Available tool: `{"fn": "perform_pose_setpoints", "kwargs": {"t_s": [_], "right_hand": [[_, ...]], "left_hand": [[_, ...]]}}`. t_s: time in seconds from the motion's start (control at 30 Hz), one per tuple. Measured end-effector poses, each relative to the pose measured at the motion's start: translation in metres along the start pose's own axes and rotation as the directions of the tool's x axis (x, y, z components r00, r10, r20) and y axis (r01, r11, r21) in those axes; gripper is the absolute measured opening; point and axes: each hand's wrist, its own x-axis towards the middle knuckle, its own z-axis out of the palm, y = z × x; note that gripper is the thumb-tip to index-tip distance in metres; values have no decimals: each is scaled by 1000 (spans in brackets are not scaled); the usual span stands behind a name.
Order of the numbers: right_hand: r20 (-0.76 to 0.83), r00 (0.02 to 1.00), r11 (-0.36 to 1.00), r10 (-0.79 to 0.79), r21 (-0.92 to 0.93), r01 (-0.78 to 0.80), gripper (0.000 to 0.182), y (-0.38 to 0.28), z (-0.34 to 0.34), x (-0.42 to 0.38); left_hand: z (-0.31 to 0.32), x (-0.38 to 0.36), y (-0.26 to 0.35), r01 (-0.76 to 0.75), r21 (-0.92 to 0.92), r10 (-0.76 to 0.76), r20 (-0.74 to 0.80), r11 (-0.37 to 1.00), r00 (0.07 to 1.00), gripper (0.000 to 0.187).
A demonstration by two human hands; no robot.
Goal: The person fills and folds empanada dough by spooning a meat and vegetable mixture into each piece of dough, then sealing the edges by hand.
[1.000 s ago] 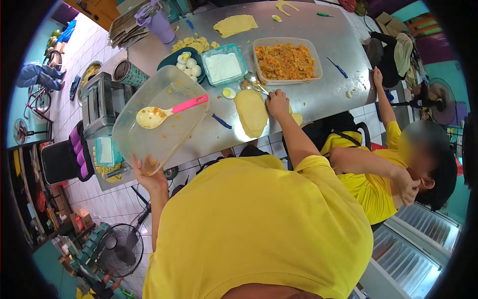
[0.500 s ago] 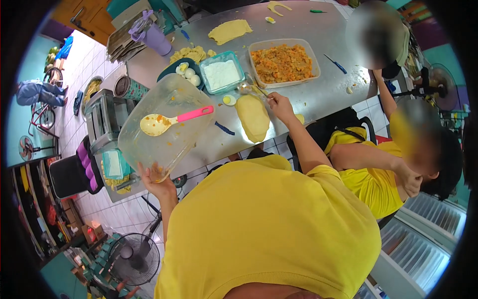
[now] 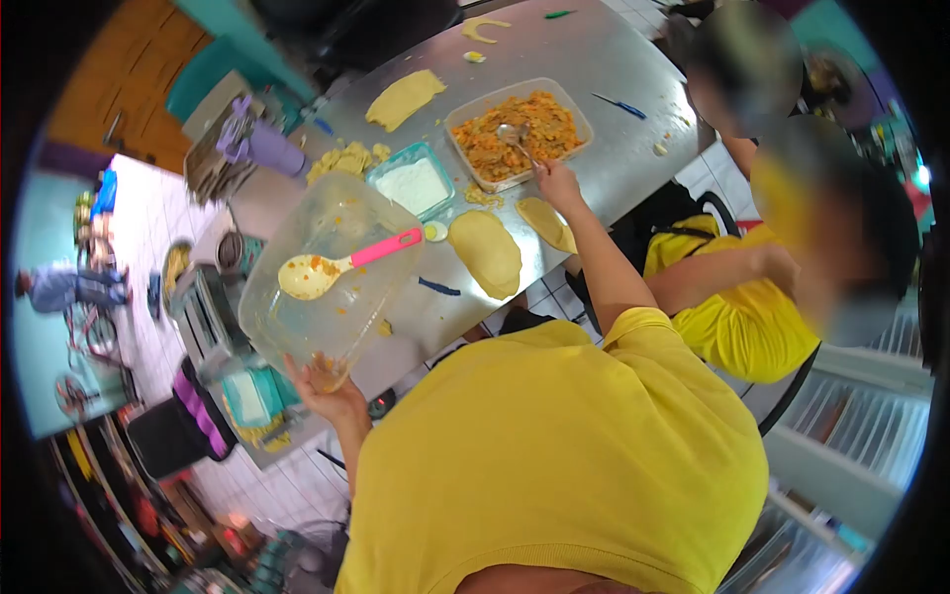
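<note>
My left hand (image 3: 334, 396) holds the near corner of a large clear plastic container (image 3: 282, 322), tilted over the table. Inside it lies a cream spoon with a pink handle (image 3: 386, 247). My right hand (image 3: 558, 185) is closed on a metal spoon (image 3: 509, 133), whose bowl rests in the orange filling (image 3: 554, 117) of a rectangular tub (image 3: 588, 129). Below the tub are an oval piece of dough (image 3: 485, 253) and a smaller one (image 3: 545, 224). Half an egg (image 3: 435, 231) sits beside the larger oval, near a teal-rimmed tub of white powder (image 3: 415, 186).
Toward the far side of the metal table (image 3: 633, 163) lie another dough sheet (image 3: 406, 99) and a blue knife (image 3: 620, 105). A purple tumbler (image 3: 272, 148) stands at the left. A person in a yellow shirt (image 3: 752, 327) sits at the right.
My right hand has moved the metal spoon from beside the dough up into the orange filling. The smaller dough piece, mostly hidden before, now shows. The camera view has rotated.
</note>
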Motion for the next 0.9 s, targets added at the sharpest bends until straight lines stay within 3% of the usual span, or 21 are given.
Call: {"fn": "perform_pose_setpoints", "kwargs": {"t_s": [0.07, 0.17, 0.2, 0.23, 0.3, 0.37, 0.43, 0.57, 0.63, 0.67, 0.7, 0.77, 0.83, 0.9], "right_hand": [[-301, 922, 963, -242, -190, 191, 26, -9, -13, -26], [-310, 909, 958, -281, -28, 286, 23, 0, -30, -105], [-213, 952, 975, -221, -54, 215, 21, 12, -29, -136], [12, 985, 980, -169, -108, 170, 21, 21, -37, -162], [-5, 994, 979, -109, -175, 106, 24, 56, -26, -217], [212, 976, 979, 57, -202, -14, 29, 82, -31, -256], [283, 938, 975, 200, -154, -161, 29, 92, -46, -282], [225, 949, 968, 220, -169, -185, 28, 117, -53, -307], [134, 970, 974, 205, -127, -188, 26, 113, -71, -317], [68, 984, 981, 166, -116, -158, 28, 112, -77, -330], [32, 982, 976, 186, -116, -182, 28, 109, -86, -343], [54, 969, 967, 240, -96, -234, 31, 87, -117, -373], [47, 960, 960, 277, -46, -275, 33, 85, -137, -404], [3, 925, 925, 380, 2, -380, 32, 121, -143, -441]], "left_hand": [[10, 1, -5, -10, 22, 8, 97, 1000, 995, 63], [6, 23, -8, 10, 114, -43, 290, 993, 956, 63], [18, 25, -7, 92, 91, -118, 346, 992, 931, 64], [34, 24, -9, 186, 74, -200, 404, 980, 892, 65], [66, 19, -4, 267, 93, -277, 500, 959, 821, 67], [90, 20, 7, 274, 135, -296, 635, 952, 714, 68], [119, 23, 24, 237, 158, -269, 772, 959, 576, 68], [167, -41, 56, 221, 182, -263, 864, 958, 428, 65], [180, -95, 66, 156, 244, -288, 847, 957, 446, 63], [177, -103, 73, 154, 271, -307, 899, 950, 311, 63], [177, -113, 77, 165, 277, -314, 910, 947, 273, 63], [183, -149, 92, 305, 409, -448, 891, 860, 69, 63], [187, -200, 97, 289, 455, -483, 875, 842, 30, 64], [190, -255, 68, 319, 586, -582, 805, 745, -119, 64]]}}
